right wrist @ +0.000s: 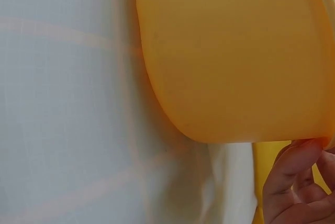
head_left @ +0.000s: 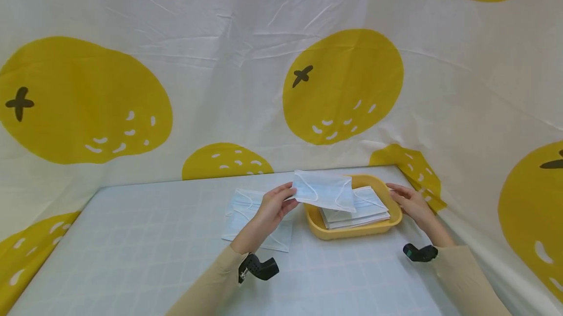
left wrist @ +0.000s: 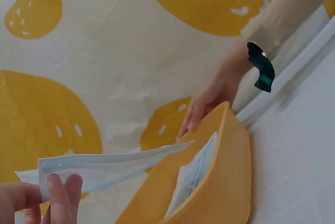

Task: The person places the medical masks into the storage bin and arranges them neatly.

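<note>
My left hand (head_left: 270,212) pinches one edge of a pale blue disposable face mask (head_left: 323,191), thumb on one side and fingers on the other. The mask hangs flat over the left part of a yellow plastic basket (head_left: 352,232), its ear loops lying across it. Inside the basket lies a stack of folded face masks (head_left: 369,206), partly hidden beneath the held one. At the basket's right end my right hand (head_left: 413,204) grips the rim; in the right wrist view its thumb (right wrist: 298,164) presses near the rim's corner.
More face masks (head_left: 281,236) lie spread on the table left of the basket, partly behind my left forearm. A pale checked cloth (head_left: 132,247) covers the table. A white curtain (head_left: 246,86) with yellow fruit prints stands behind and at both sides, close to my right arm.
</note>
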The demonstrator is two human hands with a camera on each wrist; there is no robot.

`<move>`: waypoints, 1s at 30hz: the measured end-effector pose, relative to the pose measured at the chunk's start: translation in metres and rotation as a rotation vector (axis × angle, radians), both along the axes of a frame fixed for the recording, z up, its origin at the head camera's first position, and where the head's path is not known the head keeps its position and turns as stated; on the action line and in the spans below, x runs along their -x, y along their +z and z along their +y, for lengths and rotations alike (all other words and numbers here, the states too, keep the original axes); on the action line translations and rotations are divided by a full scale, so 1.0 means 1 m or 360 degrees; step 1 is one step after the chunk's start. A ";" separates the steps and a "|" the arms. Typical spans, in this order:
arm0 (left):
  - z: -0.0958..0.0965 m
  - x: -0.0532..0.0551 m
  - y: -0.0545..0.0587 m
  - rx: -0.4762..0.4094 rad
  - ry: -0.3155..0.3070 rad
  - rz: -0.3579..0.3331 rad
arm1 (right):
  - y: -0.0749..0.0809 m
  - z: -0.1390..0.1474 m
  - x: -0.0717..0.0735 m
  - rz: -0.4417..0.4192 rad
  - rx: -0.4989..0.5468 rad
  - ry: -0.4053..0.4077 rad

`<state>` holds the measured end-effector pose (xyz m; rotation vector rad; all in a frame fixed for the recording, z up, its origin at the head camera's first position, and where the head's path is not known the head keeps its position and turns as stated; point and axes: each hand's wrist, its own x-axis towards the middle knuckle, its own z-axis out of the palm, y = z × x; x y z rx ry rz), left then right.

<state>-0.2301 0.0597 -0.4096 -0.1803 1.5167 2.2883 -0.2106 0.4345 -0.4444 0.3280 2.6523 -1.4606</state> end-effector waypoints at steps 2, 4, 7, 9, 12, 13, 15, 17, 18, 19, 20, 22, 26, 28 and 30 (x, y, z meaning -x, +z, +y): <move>0.003 0.002 0.000 -0.0016 0.0002 0.0009 | 0.000 0.000 0.001 0.0003 0.0003 0.0002; 0.006 0.005 0.000 -0.0014 0.0005 0.0006 | 0.001 0.001 0.001 0.0003 0.0008 0.0002; 0.011 0.008 -0.001 -0.0001 0.0008 -0.0002 | 0.001 0.000 0.001 -0.0001 0.0018 -0.0004; 0.015 0.009 -0.002 0.0011 0.0014 -0.0022 | 0.002 0.000 0.000 -0.0002 0.0023 -0.0005; 0.020 0.010 -0.003 0.0007 0.0015 -0.0033 | 0.002 -0.001 -0.001 -0.0007 0.0026 -0.0007; 0.022 0.011 -0.004 -0.0002 0.0012 -0.0040 | 0.003 -0.001 -0.001 -0.0007 0.0022 0.0000; 0.026 0.010 -0.004 -0.0003 0.0009 -0.0058 | 0.002 -0.001 -0.003 -0.0012 0.0022 0.0008; 0.030 0.008 -0.005 -0.0005 0.0000 -0.0077 | -0.002 0.004 -0.003 -0.0003 0.0041 0.0013; 0.032 0.007 -0.006 -0.0008 -0.0003 -0.0089 | -0.002 0.004 -0.004 -0.0001 0.0031 0.0019; 0.034 0.006 -0.006 -0.0014 -0.0010 -0.0098 | -0.001 0.004 -0.006 -0.0004 0.0021 0.0020; 0.037 0.005 -0.007 -0.0015 -0.0015 -0.0100 | -0.001 0.004 -0.007 -0.0006 0.0016 0.0019; 0.041 0.003 -0.007 -0.0042 -0.0022 -0.0092 | 0.000 0.005 -0.008 0.0006 -0.0008 0.0023; 0.048 0.000 -0.008 -0.0070 -0.0021 -0.0074 | 0.004 0.000 -0.007 0.0014 -0.0040 0.0038; 0.051 -0.001 -0.009 -0.0074 -0.0024 -0.0078 | 0.004 0.000 -0.005 0.0016 -0.0031 0.0040; 0.055 -0.002 -0.009 -0.0063 -0.0028 -0.0081 | 0.003 -0.001 -0.003 0.0008 -0.0028 0.0036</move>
